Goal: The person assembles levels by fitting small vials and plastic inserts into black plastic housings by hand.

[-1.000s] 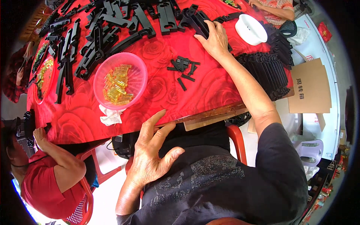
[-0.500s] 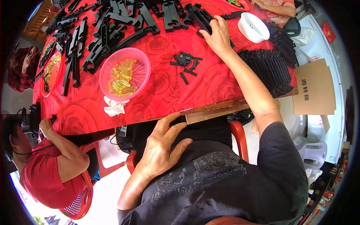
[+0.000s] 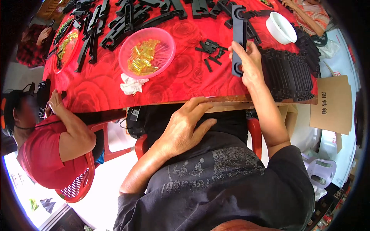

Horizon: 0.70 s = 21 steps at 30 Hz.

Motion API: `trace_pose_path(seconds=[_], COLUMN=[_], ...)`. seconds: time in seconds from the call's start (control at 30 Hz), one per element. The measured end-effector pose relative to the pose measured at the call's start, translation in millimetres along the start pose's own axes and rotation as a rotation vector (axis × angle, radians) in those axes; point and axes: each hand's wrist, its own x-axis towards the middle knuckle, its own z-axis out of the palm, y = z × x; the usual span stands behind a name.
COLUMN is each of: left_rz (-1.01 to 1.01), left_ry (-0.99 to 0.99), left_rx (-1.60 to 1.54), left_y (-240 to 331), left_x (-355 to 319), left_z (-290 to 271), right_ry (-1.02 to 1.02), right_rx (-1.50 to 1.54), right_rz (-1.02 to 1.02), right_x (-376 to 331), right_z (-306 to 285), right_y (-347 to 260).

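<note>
My right hand (image 3: 252, 63) grips a long black plastic bar (image 3: 239, 29) with a round opening near each end. The bar stands lengthwise above the red tablecloth (image 3: 177, 86), its lower end beside my fingers. At the table's front edge, my left hand (image 3: 185, 127) is empty, thumb and fingers apart, in front of my dark shirt. Small black strips (image 3: 210, 47) lie loose to the left of the held bar. Farther left, a pink mesh basket (image 3: 168, 54) contains many yellow translucent pieces (image 3: 143, 57).
Black bars (image 3: 127, 19) are heaped across the far side. A neat row of black bars (image 3: 287, 73) lies at the right, below a white bowl (image 3: 281, 29). Crumpled tissue (image 3: 132, 84) sits by the basket. A person in red (image 3: 58, 154) sits at left; cardboard (image 3: 333, 104) stands at right.
My right hand has come back from the far bars toward me, lifting one black bar. My left hand stays open by the table edge. The view has shifted slightly.
</note>
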Motion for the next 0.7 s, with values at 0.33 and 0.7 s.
trace_pose_path(seconds=[0.33, 0.7], left_rz=[-0.23, -0.245], left_ry=[0.057, 0.176], left_rx=[-0.317, -0.119], left_y=[21, 27], left_x=[-13, -8], left_z=[40, 74], right_ry=[-0.074, -0.127], right_rx=[0.128, 0.519], right_rz=[0.155, 0.164], right_x=[-119, -152], right_z=[11, -5], right_y=[11, -3])
